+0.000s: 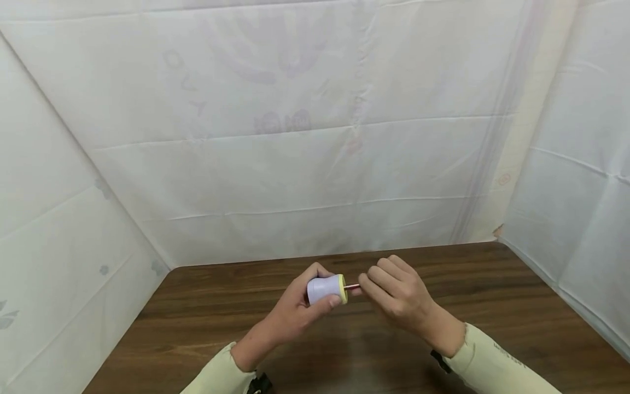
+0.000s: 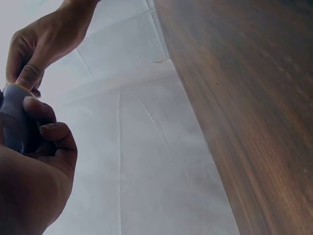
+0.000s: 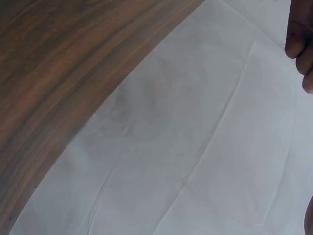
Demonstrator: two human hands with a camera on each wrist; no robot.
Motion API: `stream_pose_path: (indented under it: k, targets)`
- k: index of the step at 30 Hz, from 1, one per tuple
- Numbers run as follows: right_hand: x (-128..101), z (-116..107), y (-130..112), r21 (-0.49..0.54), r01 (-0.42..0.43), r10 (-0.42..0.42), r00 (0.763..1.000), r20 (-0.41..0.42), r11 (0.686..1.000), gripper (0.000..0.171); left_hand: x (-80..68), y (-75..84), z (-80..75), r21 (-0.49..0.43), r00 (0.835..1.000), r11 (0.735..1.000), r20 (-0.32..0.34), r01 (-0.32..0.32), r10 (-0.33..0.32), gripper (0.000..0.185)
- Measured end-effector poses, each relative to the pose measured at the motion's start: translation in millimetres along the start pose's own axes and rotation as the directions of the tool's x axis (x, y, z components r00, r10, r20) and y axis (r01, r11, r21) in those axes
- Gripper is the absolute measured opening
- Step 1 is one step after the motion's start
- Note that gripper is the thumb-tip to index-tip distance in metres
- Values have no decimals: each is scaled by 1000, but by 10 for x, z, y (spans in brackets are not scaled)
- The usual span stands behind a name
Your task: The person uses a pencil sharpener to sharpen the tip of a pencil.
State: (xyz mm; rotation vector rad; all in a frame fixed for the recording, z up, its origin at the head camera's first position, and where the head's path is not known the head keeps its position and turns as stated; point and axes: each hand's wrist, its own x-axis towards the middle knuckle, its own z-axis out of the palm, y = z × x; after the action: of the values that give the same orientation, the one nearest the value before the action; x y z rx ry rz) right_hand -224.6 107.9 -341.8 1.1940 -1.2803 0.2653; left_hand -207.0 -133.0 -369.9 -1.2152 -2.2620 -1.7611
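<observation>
A small lavender tapered cylinder [image 1: 325,288] with a yellow rim lies sideways in my left hand [image 1: 295,306]. The thumb presses along its near side, and the fingers wrap behind it. From the yellow end sticks a thin dark-red rod [image 1: 352,287], gripped at its other end by my right hand [image 1: 401,293], whose curled fingers hide most of it. In the left wrist view the cylinder [image 2: 15,117] is partly cut off at the edge, with the right hand [image 2: 46,44] right at its rim. Only some fingers [image 3: 301,41] of the right hand show in the right wrist view.
Both hands are above a dark brown wooden table [image 1: 206,317]. Creased white sheeting [image 1: 295,180] rises behind the table's far edge and along both sides. Pale sleeves [image 1: 492,361] cover the forearms, with a black strap [image 1: 440,361] beneath the right one.
</observation>
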Motion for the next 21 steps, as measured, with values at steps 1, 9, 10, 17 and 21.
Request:
stream_pose_path:
  k: [1, 9, 10, 17, 21]
  targets:
    - [6, -7, -8, 8, -1, 1, 1000, 1, 1000, 38, 0, 8, 7, 0, 1000, 1000, 1, 0, 0, 17]
    - [55, -44, -62, 59, -62, 59, 996, 63, 996, 44, 2, 26, 13, 4, 999, 1000, 28, -15, 15, 22]
    - [55, -51, -73, 65, -81, 75, 994, 81, 995, 45, 1, 24, 13, 6, 999, 1000, 31, -17, 17, 24]
    - [36, -151, -188, 158, -376, 306, 888, 343, 913, 44, 9, -15, -8, 85, 995, 993, 63, -78, 73, 32]
    - [72, -273, -229, 224, -763, 484, 578, 657, 607, 48, 7, -47, -15, 202, 988, 972, 115, -121, 99, 35]
